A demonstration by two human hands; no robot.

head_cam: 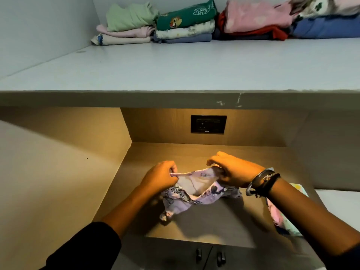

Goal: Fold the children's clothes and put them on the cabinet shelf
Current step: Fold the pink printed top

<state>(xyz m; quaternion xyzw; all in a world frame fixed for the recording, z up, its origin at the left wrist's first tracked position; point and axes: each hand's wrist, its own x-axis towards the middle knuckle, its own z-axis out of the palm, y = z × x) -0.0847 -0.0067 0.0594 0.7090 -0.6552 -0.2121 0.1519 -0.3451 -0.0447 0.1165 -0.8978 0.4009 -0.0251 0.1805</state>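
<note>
- Small lilac printed cotton garment (196, 193): held up over the brown lit counter (224, 217), its top hem stretched between both hands, its lower part hanging crumpled onto the surface.
- Left hand (161, 177): fingers curled, pinching the left end of the hem.
- Right hand (231, 170): fingers curled round the right end of the hem; dark bracelets (261, 183) at the wrist.
- Handling, by judgement: light, limp, thin cloth with no stiffness; it will sag and bunch unless kept taut. Best taken at the hem corners, as now, then laid flat and smoothed before creasing.
- Pale grey cabinet shelf (175, 69): above the counter, bearing several stacks of folded clothes (185, 22) along its back.
- Pink and pastel unfolded clothes (282, 217): on the counter, partly hidden under the right forearm.
- Black wall socket (208, 124): on the back panel.
</note>
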